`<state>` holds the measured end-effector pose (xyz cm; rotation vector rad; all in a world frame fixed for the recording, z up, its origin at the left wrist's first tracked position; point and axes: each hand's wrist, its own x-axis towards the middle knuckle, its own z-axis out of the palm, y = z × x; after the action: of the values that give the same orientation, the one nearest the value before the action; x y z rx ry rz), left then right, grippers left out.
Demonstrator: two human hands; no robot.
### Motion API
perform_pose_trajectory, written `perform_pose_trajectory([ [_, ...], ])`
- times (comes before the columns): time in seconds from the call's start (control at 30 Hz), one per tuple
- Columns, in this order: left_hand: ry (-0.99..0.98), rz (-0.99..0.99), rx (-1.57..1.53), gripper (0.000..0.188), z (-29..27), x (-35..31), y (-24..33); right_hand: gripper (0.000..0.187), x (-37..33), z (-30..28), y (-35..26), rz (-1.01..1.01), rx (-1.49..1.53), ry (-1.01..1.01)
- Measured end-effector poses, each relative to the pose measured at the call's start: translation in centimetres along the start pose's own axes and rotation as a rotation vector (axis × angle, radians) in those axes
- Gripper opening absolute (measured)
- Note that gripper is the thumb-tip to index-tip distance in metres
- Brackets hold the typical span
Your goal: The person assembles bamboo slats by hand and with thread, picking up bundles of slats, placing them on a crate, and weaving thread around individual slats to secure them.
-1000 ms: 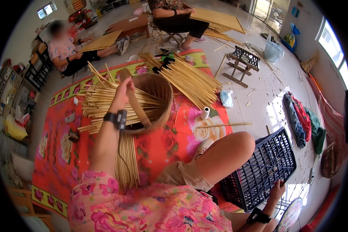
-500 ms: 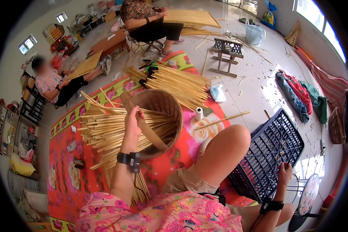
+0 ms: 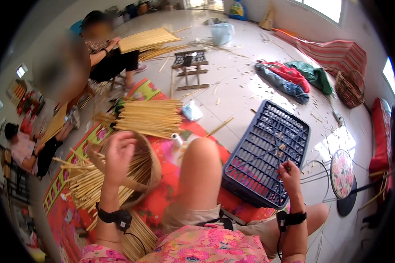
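Left hand (image 3: 120,151) is motion-blurred and covers part of the handle (image 3: 136,185) of the basket (image 3: 155,171); whether it touches the handle cannot be told. Basket interior is partly hidden by hand and sticks (image 3: 81,179), which jut out over its left side. Second stick bundle (image 3: 138,234) is partly covered by the left forearm and shirt.

Left forearm points upward, fingers loosely bent and parted, no object visible in them. Right hand (image 3: 289,172) is raised at the near right of the blue crate (image 3: 245,193), fingers drawn together; any small item between them is indiscernible.
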<state>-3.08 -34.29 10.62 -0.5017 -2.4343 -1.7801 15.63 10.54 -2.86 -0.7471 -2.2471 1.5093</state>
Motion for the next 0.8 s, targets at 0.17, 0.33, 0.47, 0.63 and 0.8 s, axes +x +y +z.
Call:
perform_pose_trajectory([
  [0.17, -0.914, 0.24, 0.059, 0.034, 13.8, 2.3, 6.8, 0.009, -1.7, 0.8, -1.9, 0.116, 0.185, -0.09],
  [0.33, -1.285, 0.469, 0.216, 0.049, 27.1, 0.5, 2.9, 0.011, -2.2, 1.6, -3.6, 0.182, 0.283, -0.067],
  [0.47, -1.375, 0.076, -0.001, 0.058, 33.0, -2.3, 1.3, 0.014, -2.7, 0.0, -2.5, 0.172, 0.333, 0.033],
  [0.63, -1.331, -0.533, -0.531, 0.043, 35.0, -5.3, 0.1, 0.016, -3.6, -0.3, -1.2, 0.04, 0.211, 0.023],
  [0.8, -1.396, -0.633, -0.423, 0.025, 35.6, -4.2, 1.3, 0.017, -2.6, -0.5, -0.7, 0.162, 0.351, 0.038],
])
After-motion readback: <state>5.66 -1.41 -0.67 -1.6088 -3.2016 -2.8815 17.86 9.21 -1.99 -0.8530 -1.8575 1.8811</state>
